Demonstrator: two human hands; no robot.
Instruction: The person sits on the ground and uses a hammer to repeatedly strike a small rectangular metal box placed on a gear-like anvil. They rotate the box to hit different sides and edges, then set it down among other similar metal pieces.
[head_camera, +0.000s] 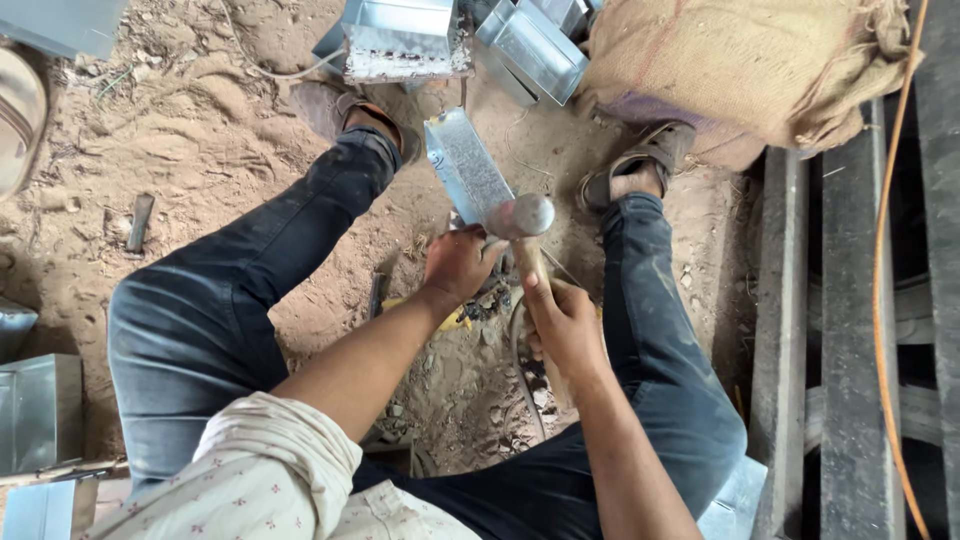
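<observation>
Head view: at frame centre, the left hand (458, 262) grips the lower end of a folded sheet-metal piece (466, 178), which slants toward the upper centre. The right hand (565, 325) is clenched around the wooden handle of a mallet (522, 220); its head rests against the metal. Finished metal boxes (530, 45) lie on the sandy ground (200, 130) at upper centre.

An open-air sheet-metal workshop

The floor is bare sandy ground (200, 150), and folded galvanised metal boxes (400, 40) lie around on it. A burlap sack (740, 60) and grey beams (850, 330), probably metal, stand at the side, so it looks like a small informal tin workshop
</observation>
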